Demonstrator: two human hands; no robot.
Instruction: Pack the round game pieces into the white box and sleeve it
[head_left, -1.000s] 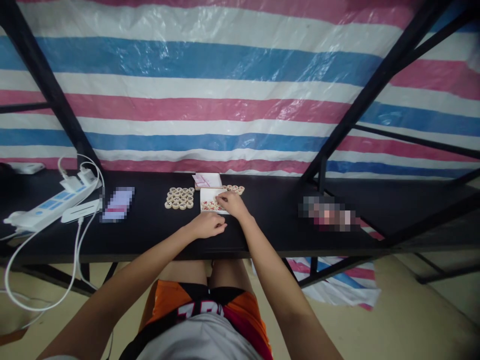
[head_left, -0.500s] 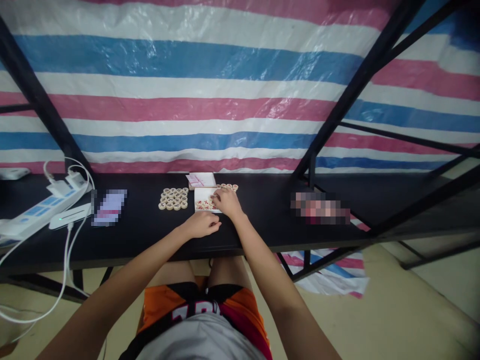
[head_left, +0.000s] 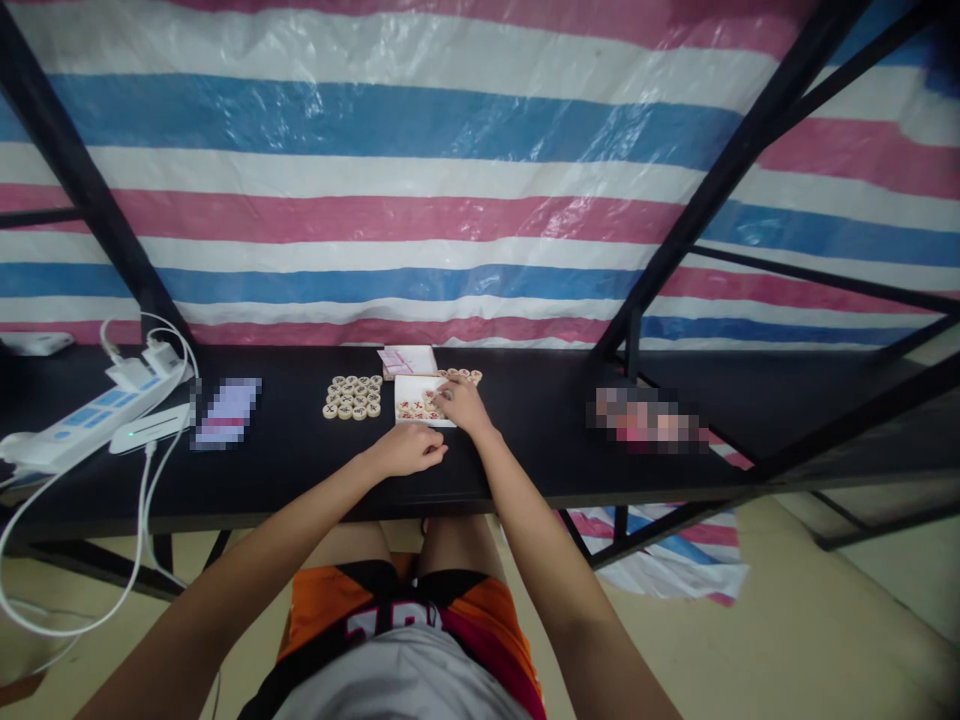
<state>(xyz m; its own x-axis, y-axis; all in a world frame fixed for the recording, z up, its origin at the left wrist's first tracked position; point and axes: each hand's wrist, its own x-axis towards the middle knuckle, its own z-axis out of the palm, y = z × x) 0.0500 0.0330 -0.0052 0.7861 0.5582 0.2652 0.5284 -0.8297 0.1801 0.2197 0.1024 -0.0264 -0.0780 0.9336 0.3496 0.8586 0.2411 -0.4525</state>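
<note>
A small white tray (head_left: 412,409) with several round wooden game discs marked in red lies on the black table (head_left: 525,440). My right hand (head_left: 463,404) rests on the tray's right side, fingers curled over the discs; what it grips is hidden. My left hand (head_left: 409,449) lies just in front of the tray, fingers curled in a loose fist. A group of several discs (head_left: 352,396) sits left of the tray, and a short row of discs (head_left: 465,376) lies behind my right hand. A pink and white box (head_left: 409,360) stands behind the tray.
A white power strip (head_left: 90,415) with plugs and cables (head_left: 142,520) lies at the table's left end, beside a white device (head_left: 150,427) and a blurred patch (head_left: 225,412). Another blurred patch (head_left: 649,420) lies at the right. Black frame bars (head_left: 750,150) and a striped tarp (head_left: 375,200) stand behind.
My right hand's fingers have shifted slightly over the discs in the tray. My left hand stays in place. The view has swayed a little.
</note>
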